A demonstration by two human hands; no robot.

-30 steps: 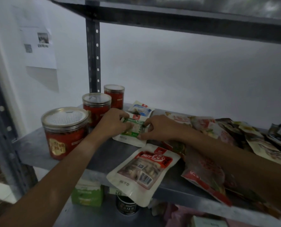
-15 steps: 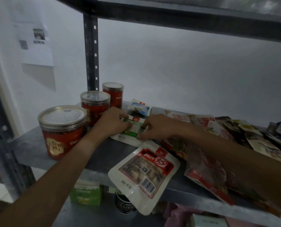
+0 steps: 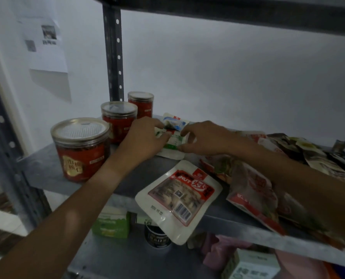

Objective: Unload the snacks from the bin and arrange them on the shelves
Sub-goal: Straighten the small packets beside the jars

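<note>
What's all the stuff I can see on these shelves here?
jars: three, red with clear lids, left of the shelf, in a row going back.
green-and-white pouch: one, mid-shelf, between both hands.
blue-and-white pouch: one, behind it.
red-and-white nut pouch: one, overhanging the front edge.
mixed packets: a pile, count unclear, right side.
green cartons: at least two, lower shelf.
dark can: one, lower shelf.
paper sheet: one, white, on the wall.
left hand: pinches the green-and-white pouch.
right hand: pinches it too.
</note>
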